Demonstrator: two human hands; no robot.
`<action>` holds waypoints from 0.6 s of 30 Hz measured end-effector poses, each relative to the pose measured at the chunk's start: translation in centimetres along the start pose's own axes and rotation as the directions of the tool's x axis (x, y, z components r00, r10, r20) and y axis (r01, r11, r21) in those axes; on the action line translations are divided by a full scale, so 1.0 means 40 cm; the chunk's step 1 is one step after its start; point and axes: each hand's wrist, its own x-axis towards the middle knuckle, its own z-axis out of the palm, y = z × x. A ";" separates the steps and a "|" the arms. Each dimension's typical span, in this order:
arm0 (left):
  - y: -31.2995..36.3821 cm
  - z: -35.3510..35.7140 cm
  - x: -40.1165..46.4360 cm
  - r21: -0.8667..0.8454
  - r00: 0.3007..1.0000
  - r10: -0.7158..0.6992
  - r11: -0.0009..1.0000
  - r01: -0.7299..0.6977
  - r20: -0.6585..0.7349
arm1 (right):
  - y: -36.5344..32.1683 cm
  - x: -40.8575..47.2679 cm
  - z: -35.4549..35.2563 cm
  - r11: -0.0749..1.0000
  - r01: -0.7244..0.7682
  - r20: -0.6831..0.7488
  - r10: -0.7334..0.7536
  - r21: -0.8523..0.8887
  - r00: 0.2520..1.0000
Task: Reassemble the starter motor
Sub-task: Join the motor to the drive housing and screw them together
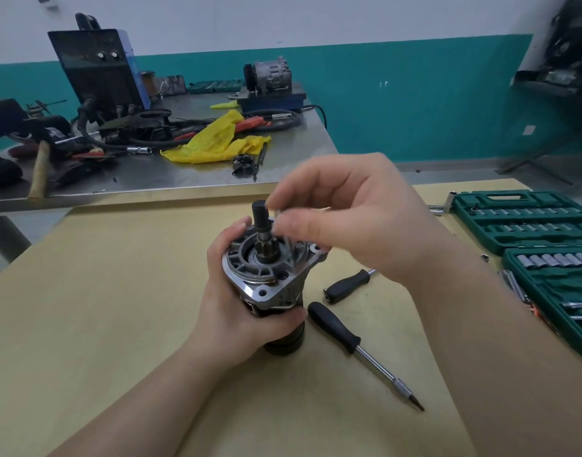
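Gripping the starter motor (pixel 272 285) around its dark body, the left hand (pixel 237 301) is holding it upright just above the desk (pixel 118 291), fingers and thumb curled round the housing below the silver flange. The motor's shaft (pixel 262 222) is pointing up out of the flange, with the pinion gear at its base. The right hand (pixel 349 212) is hovering over the shaft, its fingertips (pixel 283 225) bunched beside it and blurred; it seems to be pinching a thin bright piece, but what that piece is cannot be told. Just to the right of the motor, a black-handled screwdriver (pixel 355 347) is lying on the desk with its tip pointing toward the person, and a shorter black-handled driver (pixel 347 286) is lying beyond it. Further right, an open green socket set (pixel 547 239) is sitting at the desk's edge, rows of sockets showing. Behind the desk, a metal bench (pixel 283 153) is carrying a yellow cloth (pixel 214 140), a dark machine with knobs (pixel 98 67), cables, a wooden-handled tool (pixel 39 169) and a compressor-like unit (pixel 271 75).
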 end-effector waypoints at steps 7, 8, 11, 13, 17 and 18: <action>0.000 0.000 0.002 -0.022 0.998 -0.051 0.998 0.050 -0.028 | 0.005 -0.001 0.017 0.948 0.055 0.044 -0.044 -0.314 0.998; 0.001 0.000 0.002 -0.024 0.998 -0.052 0.998 0.051 -0.029 | 0.006 -0.001 0.015 0.942 0.056 0.033 -0.048 -0.330 0.998; 0.003 -0.002 0.004 -0.018 0.998 -0.058 0.998 0.057 -0.017 | 0.007 -0.004 0.016 0.930 0.020 0.056 0.001 -0.366 0.998; 0.002 -0.002 0.007 -0.005 0.998 -0.058 0.998 0.058 -0.007 | 0.006 -0.006 0.017 0.917 -0.014 0.083 0.051 -0.399 0.995; 0.005 -0.003 0.007 -0.002 0.998 -0.055 0.998 0.055 -0.020 | -0.004 -0.008 0.009 0.876 -0.017 0.074 0.060 -0.482 0.995; 0.006 -0.003 0.006 -0.002 0.998 -0.055 0.998 0.055 -0.023 | -0.008 -0.009 0.008 0.871 -0.019 0.075 0.064 -0.491 0.995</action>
